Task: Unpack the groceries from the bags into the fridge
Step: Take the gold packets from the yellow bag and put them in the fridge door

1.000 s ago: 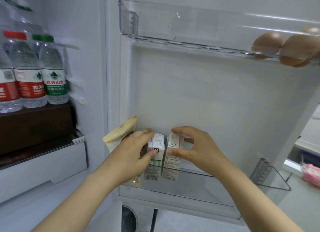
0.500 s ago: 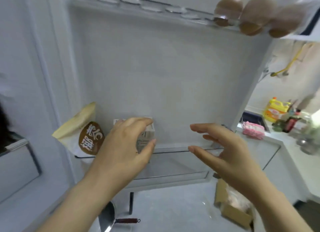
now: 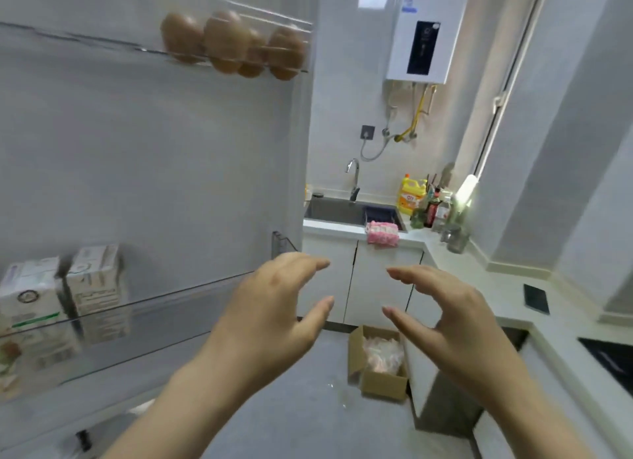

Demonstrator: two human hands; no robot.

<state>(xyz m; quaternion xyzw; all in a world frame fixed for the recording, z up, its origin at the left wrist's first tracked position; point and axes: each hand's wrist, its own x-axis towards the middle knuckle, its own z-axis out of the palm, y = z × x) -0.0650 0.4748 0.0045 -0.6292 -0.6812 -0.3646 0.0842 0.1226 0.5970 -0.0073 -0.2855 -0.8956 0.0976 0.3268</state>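
Left grip [image 3: 270,318] and right grip [image 3: 455,325] open, holding nothing.
Drink cartons [image 3: 96,280], left of them, look stiff and light; grasp flat sides.

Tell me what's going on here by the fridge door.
A person is unpacking groceries into the fridge door. Two cartons stand side by side in the lower door shelf, and eggs sit in the upper door rack. The left hand and right hand hover empty, fingers loosely open, touching nothing. A cardboard box sits on the floor beyond.
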